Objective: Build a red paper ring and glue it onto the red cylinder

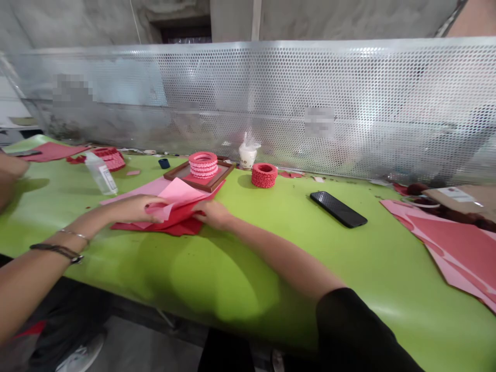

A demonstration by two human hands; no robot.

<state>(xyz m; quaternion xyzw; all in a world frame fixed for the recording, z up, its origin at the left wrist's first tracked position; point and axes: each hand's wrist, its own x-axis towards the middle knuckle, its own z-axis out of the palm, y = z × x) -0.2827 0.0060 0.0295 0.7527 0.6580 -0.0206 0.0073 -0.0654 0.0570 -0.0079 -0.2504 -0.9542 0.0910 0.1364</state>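
Note:
My left hand, bracelets at its wrist, is closed on the folded-up edge of a pink paper sheet. Beneath it lie red paper sheets, their edges uneven. At the right side of this pile, my right hand has its fingers closed on the edge of the red sheets; its fingertips are partly hidden. Just behind the pile, a brown-rimmed frame lies flat on the table. A stack of pink and red scalloped rings rests on it.
On the green table are a red ring stack, a black phone, a white cup and a clear bottle. More pink sheets lie right. A perforated metal panel borders the back. Another person's arm shows left.

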